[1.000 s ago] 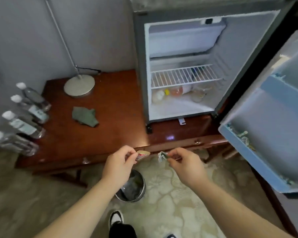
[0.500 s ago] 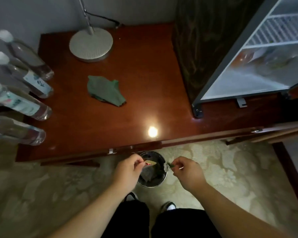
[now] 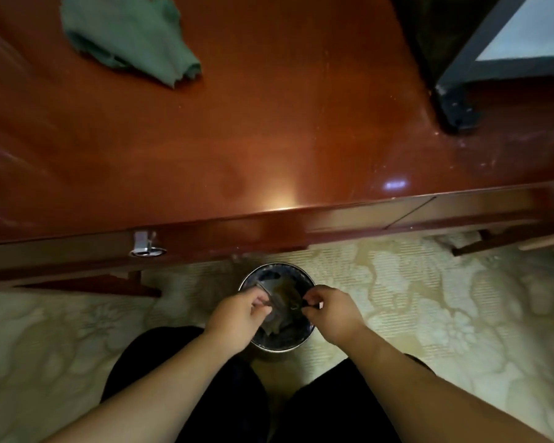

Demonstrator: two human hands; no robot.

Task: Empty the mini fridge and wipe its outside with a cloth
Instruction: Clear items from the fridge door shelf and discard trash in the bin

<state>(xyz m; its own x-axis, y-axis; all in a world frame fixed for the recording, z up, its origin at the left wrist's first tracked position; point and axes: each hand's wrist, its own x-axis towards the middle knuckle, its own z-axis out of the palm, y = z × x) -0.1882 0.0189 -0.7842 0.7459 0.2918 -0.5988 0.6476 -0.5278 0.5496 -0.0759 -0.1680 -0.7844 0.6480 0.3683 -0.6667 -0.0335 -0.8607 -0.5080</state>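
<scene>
Green cloth (image 3: 128, 36) is lying crumpled on the wooden desk (image 3: 269, 123), nobody touching it, well apart from both hands. A corner of the mini fridge (image 3: 454, 59) stands on the desk top right. Below the desk edge, the left hand (image 3: 237, 318) pinches a grey scrap (image 3: 267, 295) and the right hand (image 3: 331, 314) pinches a dark bit (image 3: 304, 304). Both are right over the metal bin (image 3: 275, 265), too blurry to say what they are.

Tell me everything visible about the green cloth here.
The green cloth is soft, matte fabric, crumpled into uneven folds, with a ragged corner pointing right. It lies on the glossy reddish-brown desk top, at the upper left of the view. The frame's top edge cuts off its upper part. Only the desk touches it; no hand is near.
</scene>
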